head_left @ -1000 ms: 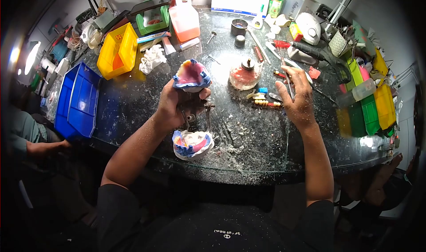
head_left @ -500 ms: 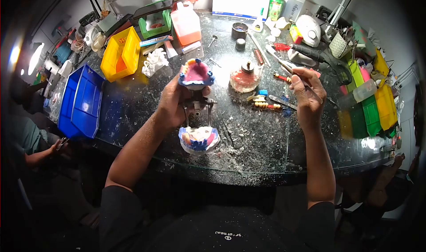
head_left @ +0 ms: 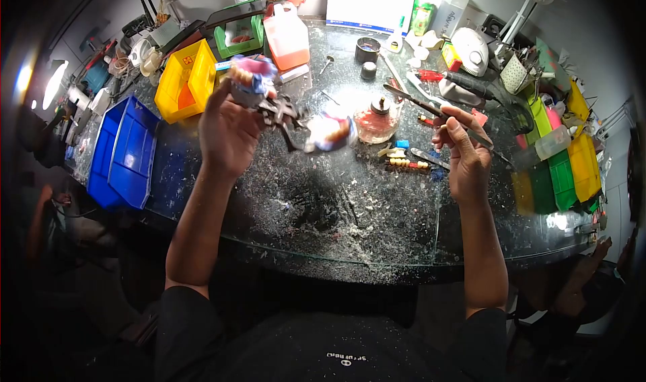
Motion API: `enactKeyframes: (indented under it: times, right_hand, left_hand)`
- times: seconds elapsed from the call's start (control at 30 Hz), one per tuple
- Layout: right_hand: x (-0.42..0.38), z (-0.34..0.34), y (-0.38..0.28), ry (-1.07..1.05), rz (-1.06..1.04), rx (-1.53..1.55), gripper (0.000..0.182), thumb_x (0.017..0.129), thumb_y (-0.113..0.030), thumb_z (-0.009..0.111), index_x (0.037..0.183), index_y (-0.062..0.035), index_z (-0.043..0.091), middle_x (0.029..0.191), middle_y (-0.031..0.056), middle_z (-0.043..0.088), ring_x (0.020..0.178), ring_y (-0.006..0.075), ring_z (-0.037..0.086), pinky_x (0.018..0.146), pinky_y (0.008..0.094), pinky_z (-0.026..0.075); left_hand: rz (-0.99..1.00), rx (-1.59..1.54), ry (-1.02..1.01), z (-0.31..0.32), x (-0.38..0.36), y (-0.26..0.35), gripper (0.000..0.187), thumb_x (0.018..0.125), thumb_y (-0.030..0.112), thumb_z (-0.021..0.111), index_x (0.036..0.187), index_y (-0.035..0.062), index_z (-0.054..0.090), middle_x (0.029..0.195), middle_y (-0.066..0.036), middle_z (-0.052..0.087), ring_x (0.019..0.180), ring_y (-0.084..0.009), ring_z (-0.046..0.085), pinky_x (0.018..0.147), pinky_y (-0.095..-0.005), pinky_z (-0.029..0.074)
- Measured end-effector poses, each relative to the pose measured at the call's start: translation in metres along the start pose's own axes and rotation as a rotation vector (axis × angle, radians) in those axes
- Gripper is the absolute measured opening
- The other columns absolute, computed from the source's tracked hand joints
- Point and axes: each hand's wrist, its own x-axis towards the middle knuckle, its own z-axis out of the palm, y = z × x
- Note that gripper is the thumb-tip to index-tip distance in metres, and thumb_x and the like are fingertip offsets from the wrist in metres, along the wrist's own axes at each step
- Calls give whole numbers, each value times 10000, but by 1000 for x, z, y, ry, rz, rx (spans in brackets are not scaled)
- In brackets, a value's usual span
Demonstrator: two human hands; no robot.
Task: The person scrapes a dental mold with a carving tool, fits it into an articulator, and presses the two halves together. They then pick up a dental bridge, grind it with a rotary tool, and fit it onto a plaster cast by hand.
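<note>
At eleven o'clock, your left hand (head_left: pixel 230 138) grips the hinged dental articulator (head_left: pixel 282 115) above the bench (head_left: pixel 303 214); one blurred dental cast (head_left: pixel 249 89) sits at its ten o'clock end, the other blurred cast (head_left: pixel 330 134) at its four o'clock end. At one o'clock, your right hand (head_left: pixel 468 155) pinches a slim wax spatula (head_left: pixel 420 102), its tip toward ten o'clock. Between them stands a glass spirit lamp (head_left: pixel 375 124), with a strip of artificial teeth (head_left: pixel 408 164) near its five o'clock side. A blue bin (head_left: pixel 128 155) lies at ten o'clock.
</note>
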Motion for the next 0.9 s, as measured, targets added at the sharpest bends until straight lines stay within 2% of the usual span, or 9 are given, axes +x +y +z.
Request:
enactKeyframes:
  times: [0.1,0.27,0.4,0.5,0.53,0.63,0.77,0.83,0.9]
  right_hand:
    - [1,0,2,4,5,7,234,930,-137,585,1096,23,621,913,118,679,721,115,600,664,239,449]
    - [1,-2,3,7,-8,26,239,931,-147,585,1100,20,616,907,103,670,719,115,601,663,241,449]
    - [3,-7,4,50,-14,34,231,928,-145,587,1089,17,619,892,86,660,708,113,601,652,233,447]
    - [6,-11,4,91,-29,1,223,926,-138,584,1086,15,618,886,80,658,699,106,598,641,224,444]
    - [8,-13,4,107,-35,-7,221,926,-134,582,1085,14,618,885,79,659,697,102,597,637,222,443]
    - [11,-18,0,159,-51,-44,204,923,-113,581,1075,17,620,878,77,665,674,84,587,624,211,440]
    - [15,-27,-1,135,-84,-40,198,913,-90,594,1080,11,628,881,76,666,670,79,583,614,199,437]
    - [15,-29,-3,118,-98,-45,199,911,-88,599,1083,6,631,880,74,664,672,76,581,612,197,435]
    - [14,-28,-7,108,-108,-53,199,909,-89,603,1084,1,634,880,71,663,675,72,580,611,196,434]
  left_hand:
    - [178,146,64,-11,0,1,471,964,339,443,1283,-7,428,1086,-160,625,948,-267,645,821,-444,560]
    - [245,549,-68,-23,3,-1,465,960,343,460,1257,-14,497,1194,-110,598,1092,-210,593,905,-314,484]
    - [125,595,139,-20,30,0,438,984,370,419,1239,27,516,1084,-91,633,941,-152,631,839,-274,503]
    - [-285,577,-12,-7,63,8,429,984,444,389,1140,91,575,870,-3,652,759,-77,610,681,-227,474]
    - [-195,639,-115,-4,69,1,419,992,438,370,1111,95,580,849,-18,658,731,-86,614,660,-230,477]
    - [-605,814,-53,9,94,-2,425,981,460,383,983,107,618,743,-34,660,602,-96,596,479,-251,442]
    - [-746,1045,-153,35,111,-14,523,913,608,439,919,131,652,637,-24,633,462,-72,536,364,-218,351]
    - [-825,1158,-132,46,121,-19,622,883,653,464,777,73,661,593,-41,602,405,-94,505,356,-231,374]
    - [-716,1293,-180,64,123,-17,645,883,655,462,753,55,661,583,-50,590,402,-90,501,355,-233,372]
